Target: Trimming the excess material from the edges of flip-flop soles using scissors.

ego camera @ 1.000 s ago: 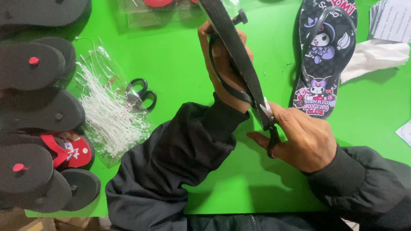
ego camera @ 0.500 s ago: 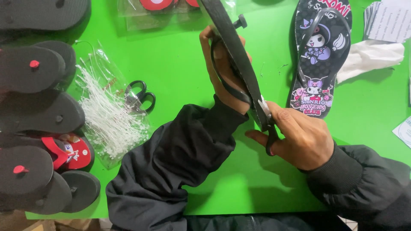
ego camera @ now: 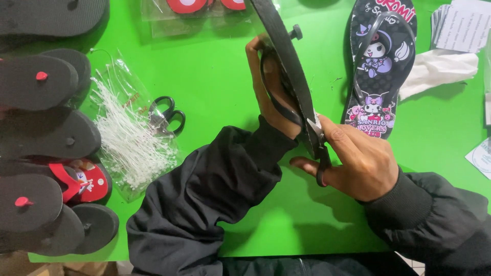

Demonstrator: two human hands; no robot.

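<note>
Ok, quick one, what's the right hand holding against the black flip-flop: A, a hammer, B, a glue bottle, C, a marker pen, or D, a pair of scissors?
D: the right hand has fingers through a black handle loop, with the metal blades of the scissors at the edge of the black flip-flop, which the left hand holds up on edge.
</note>
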